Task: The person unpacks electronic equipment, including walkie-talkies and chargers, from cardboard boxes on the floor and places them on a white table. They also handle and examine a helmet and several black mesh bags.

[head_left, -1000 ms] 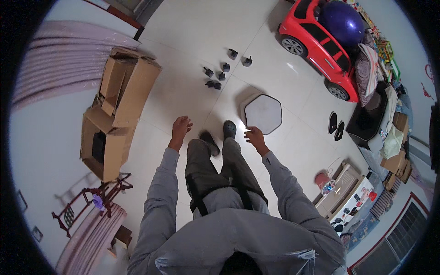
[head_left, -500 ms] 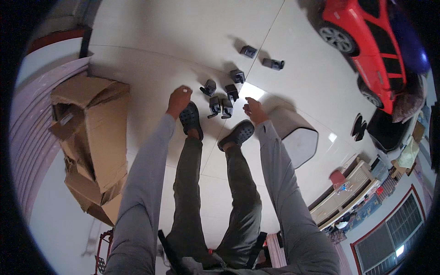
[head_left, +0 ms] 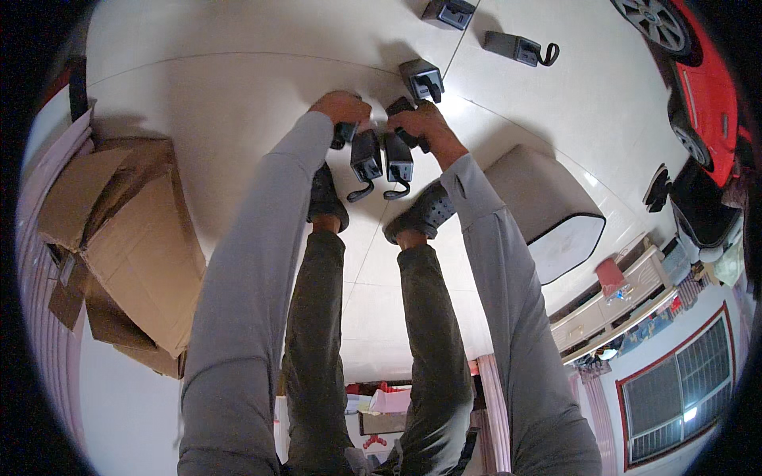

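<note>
Several black box-shaped devices with strap loops lie on the floor in front of my feet. My left hand [head_left: 341,108] is closed over one black device [head_left: 344,136], mostly hidden under the palm and wrist. My right hand [head_left: 425,125] grips another black device [head_left: 402,106], its thumb on the near left side. Between my hands, two more lie side by side, a left device [head_left: 366,155] and a right device [head_left: 398,157], straps toward me. Just beyond my right hand sits a further boxy device [head_left: 421,79].
Farther off lie a device [head_left: 449,13] and a strapped one [head_left: 512,47]. An open cardboard box [head_left: 143,246] stands at left. A grey stool [head_left: 532,198] is right of my right forearm. My clogs [head_left: 429,210] flank the near devices. A red toy car [head_left: 706,103] is far right.
Both hands have reached down and inward and closed on devices; before, they held nothing. My view has come lower and closer, so the devices look larger.
</note>
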A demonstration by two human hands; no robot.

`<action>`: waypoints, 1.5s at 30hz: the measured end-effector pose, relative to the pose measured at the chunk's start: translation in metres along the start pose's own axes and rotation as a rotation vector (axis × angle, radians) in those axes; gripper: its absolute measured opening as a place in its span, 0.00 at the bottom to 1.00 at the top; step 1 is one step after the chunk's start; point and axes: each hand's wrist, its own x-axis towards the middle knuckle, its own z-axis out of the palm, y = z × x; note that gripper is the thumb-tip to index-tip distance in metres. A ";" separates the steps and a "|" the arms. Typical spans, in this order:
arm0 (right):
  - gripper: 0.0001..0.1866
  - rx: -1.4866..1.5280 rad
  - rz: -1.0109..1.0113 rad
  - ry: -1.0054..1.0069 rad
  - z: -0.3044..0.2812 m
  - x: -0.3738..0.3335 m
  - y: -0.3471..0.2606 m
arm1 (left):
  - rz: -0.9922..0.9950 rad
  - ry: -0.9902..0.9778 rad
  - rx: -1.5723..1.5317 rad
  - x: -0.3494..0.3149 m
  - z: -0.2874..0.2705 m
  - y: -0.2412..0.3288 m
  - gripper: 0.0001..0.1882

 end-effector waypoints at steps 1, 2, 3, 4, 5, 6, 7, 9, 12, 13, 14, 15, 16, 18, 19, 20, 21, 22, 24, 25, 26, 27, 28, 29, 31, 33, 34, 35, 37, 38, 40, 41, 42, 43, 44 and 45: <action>0.22 -0.029 0.048 0.041 -0.027 0.005 0.036 | 0.064 -0.010 -0.025 0.013 0.008 0.041 0.21; 0.21 -0.040 0.053 0.044 -0.055 0.006 0.070 | -0.106 -0.032 -0.391 0.015 0.015 0.075 0.20; 0.21 -0.035 0.032 0.033 -0.075 0.003 0.088 | -0.310 -0.059 -0.738 0.008 0.010 0.097 0.20; 0.17 0.214 -0.016 -0.031 -0.052 -0.008 0.067 | -0.121 0.026 -0.729 -0.007 0.021 0.031 0.19; 0.17 0.245 -0.060 -0.076 -0.032 -0.012 0.052 | 0.072 0.097 -0.717 -0.025 0.031 -0.034 0.18; 0.16 0.328 0.014 0.007 -0.057 -0.018 0.108 | 0.026 -0.024 -0.885 -0.030 0.046 0.032 0.18; 0.15 0.450 0.016 0.036 -0.057 -0.024 0.115 | -0.078 -0.091 -1.021 -0.045 0.047 0.036 0.17; 0.15 0.513 0.053 0.000 -0.044 -0.041 0.112 | -0.220 -0.131 -1.152 -0.074 0.065 0.027 0.16; 0.16 0.633 0.122 0.025 -0.037 -0.059 0.119 | -0.455 0.045 -1.596 -0.080 0.092 0.053 0.17; 0.17 0.701 0.142 0.051 -0.030 -0.062 0.118 | -0.459 0.045 -1.598 -0.080 0.097 0.050 0.17; 0.19 0.674 0.165 0.013 -0.027 -0.063 0.118 | -0.421 0.006 -1.647 -0.081 0.106 0.046 0.17; 0.19 0.672 0.169 0.017 -0.024 -0.061 0.120 | -0.375 -0.040 -1.697 -0.081 0.107 0.050 0.18; 0.18 0.721 0.165 0.021 -0.019 -0.059 0.121 | -0.391 -0.084 -1.702 -0.078 0.105 0.052 0.19; 0.17 0.771 0.164 0.022 -0.014 -0.058 0.121 | -0.388 -0.092 -1.777 -0.080 0.104 0.057 0.19; 0.17 0.785 0.183 -0.006 -0.013 -0.058 0.119 | -0.386 -0.093 -1.850 -0.082 0.102 0.059 0.19; 0.17 0.799 0.203 -0.033 -0.013 -0.059 0.117 | -0.390 -0.095 -1.850 -0.083 0.099 0.061 0.19; 0.17 0.813 0.221 -0.059 -0.012 -0.059 0.117 | -0.422 -0.107 -1.810 -0.083 0.094 0.064 0.18; 0.17 0.813 0.222 -0.059 -0.008 -0.060 0.118 | -0.453 -0.120 -1.769 -0.083 0.091 0.065 0.17; 0.19 0.881 0.190 -0.102 0.003 -0.061 0.113 | -0.420 -0.125 -1.755 -0.067 0.109 0.037 0.20; 0.20 0.903 0.183 -0.113 0.007 -0.059 0.113 | -0.383 -0.139 -1.745 -0.063 0.112 0.034 0.23; 0.22 1.031 0.253 -0.152 0.008 -0.054 0.111 | -0.384 -0.142 -1.744 -0.060 0.116 0.031 0.23; 0.25 1.156 0.329 -0.180 0.007 -0.051 0.115 | -0.334 -0.095 -1.728 -0.060 0.114 0.041 0.23; 0.25 1.158 0.334 -0.179 0.008 -0.054 0.110 | -0.293 -0.037 -1.708 -0.067 0.107 0.048 0.23; 0.26 1.138 0.296 -0.114 0.008 -0.059 0.107 | -0.297 -0.041 -1.708 -0.076 0.097 0.049 0.23; 0.28 1.117 0.254 -0.049 0.008 -0.062 0.102 | -0.118 -0.040 -1.225 -0.091 0.074 0.055 0.31; 0.30 1.134 0.266 -0.001 0.010 -0.060 0.107 | -0.076 -0.033 -1.109 -0.090 0.074 0.058 0.42; 0.30 1.134 0.269 0.002 0.010 -0.059 0.112 | -0.082 -0.037 -1.133 -0.086 0.077 0.060 0.44; 0.30 1.121 0.297 0.004 0.012 -0.059 0.117 | -0.089 -0.040 -1.158 -0.083 0.081 0.062 0.46; 0.31 1.123 0.324 -0.019 0.024 -0.059 0.117 | -0.252 -0.046 -1.346 -0.082 0.086 0.055 0.24; 0.32 1.138 0.299 -0.015 0.031 -0.064 0.117 | -0.315 -0.044 -1.408 -0.083 0.090 0.053 0.21; 0.32 1.144 0.254 0.031 0.023 -0.066 0.129 | -0.378 -0.183 -1.604 -0.062 0.103 0.059 0.21; 0.33 1.153 0.191 0.040 0.024 -0.065 0.134 | -0.370 -0.177 -1.594 -0.060 0.106 0.059 0.21; 0.34 1.156 0.130 0.059 0.019 -0.068 0.141 | -0.362 -0.160 -1.565 -0.059 0.110 0.066 0.20; 0.34 1.161 0.128 0.060 0.015 -0.084 0.140 | -0.368 -0.140 -1.537 -0.072 0.105 0.082 0.19; 0.37 1.194 0.090 0.056 0.008 -0.105 0.139 | -0.343 -0.123 -1.495 -0.093 0.101 0.101 0.20; 0.40 1.235 0.045 0.026 0.006 -0.133 0.126 | -0.301 -0.112 -1.486 -0.119 0.100 0.105 0.18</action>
